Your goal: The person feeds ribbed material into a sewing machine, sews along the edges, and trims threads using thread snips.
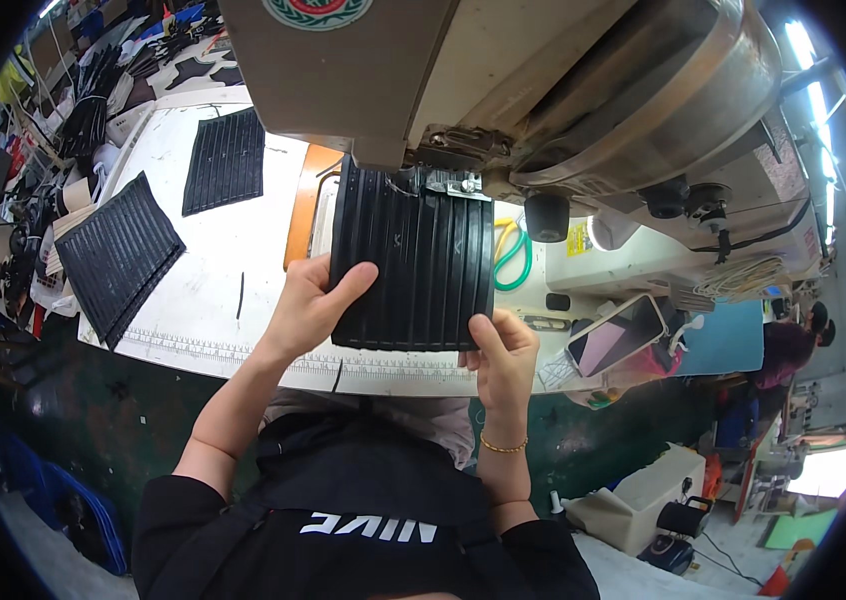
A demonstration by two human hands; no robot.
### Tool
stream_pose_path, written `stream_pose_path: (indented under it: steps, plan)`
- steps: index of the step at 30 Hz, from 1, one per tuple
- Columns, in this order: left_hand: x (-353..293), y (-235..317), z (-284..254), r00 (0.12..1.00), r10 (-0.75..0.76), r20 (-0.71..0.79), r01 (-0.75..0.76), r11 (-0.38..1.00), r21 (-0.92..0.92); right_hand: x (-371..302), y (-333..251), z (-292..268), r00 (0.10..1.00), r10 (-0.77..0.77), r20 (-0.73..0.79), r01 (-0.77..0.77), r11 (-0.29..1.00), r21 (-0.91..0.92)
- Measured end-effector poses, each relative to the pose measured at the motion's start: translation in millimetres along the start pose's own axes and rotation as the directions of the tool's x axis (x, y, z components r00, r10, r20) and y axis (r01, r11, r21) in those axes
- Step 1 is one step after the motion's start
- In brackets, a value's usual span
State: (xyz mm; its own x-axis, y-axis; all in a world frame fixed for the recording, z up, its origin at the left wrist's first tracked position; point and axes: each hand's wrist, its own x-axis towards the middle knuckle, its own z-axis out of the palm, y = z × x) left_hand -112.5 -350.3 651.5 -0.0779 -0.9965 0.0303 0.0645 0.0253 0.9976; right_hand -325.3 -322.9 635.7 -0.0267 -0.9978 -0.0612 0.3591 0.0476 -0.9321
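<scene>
A black ribbed fabric panel (pixel 413 260) lies flat under the head of a sewing machine (pixel 343 80). The metal presser foot area (pixel 461 187) sits over its far edge. My left hand (pixel 318 300) grips the panel's left edge, thumb on top and fingers hidden beneath. At the near right corner my right hand (pixel 503 345) pinches the panel between thumb and fingers. Two more groups of black ribbed panels lie to the left: one panel (pixel 225 160) farther back, and a small stack (pixel 121 255) nearer the table's left edge.
Green-and-yellow handled scissors (pixel 515 262) lie right of the panel. A phone (pixel 618 335) rests beyond my right hand. A printed ruler strip (pixel 233 350) runs along the front edge of the white table (pixel 208 270). Piled materials (pixel 93 100) crowd the far left.
</scene>
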Motion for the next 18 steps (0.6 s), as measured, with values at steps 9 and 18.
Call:
stream_pose_path:
  steps: [9,18]
  plan:
    - [40,5,-8,1.0,0.015,0.011,-0.015,1.0,0.023,39,-7,12,0.999,-0.012,0.03,0.01,0.998,0.063]
    - [78,17,-12,0.998,0.032,-0.047,-0.027,0.993,0.115,74,-18,23,0.999,-0.013,0.041,0.006,0.988,0.154]
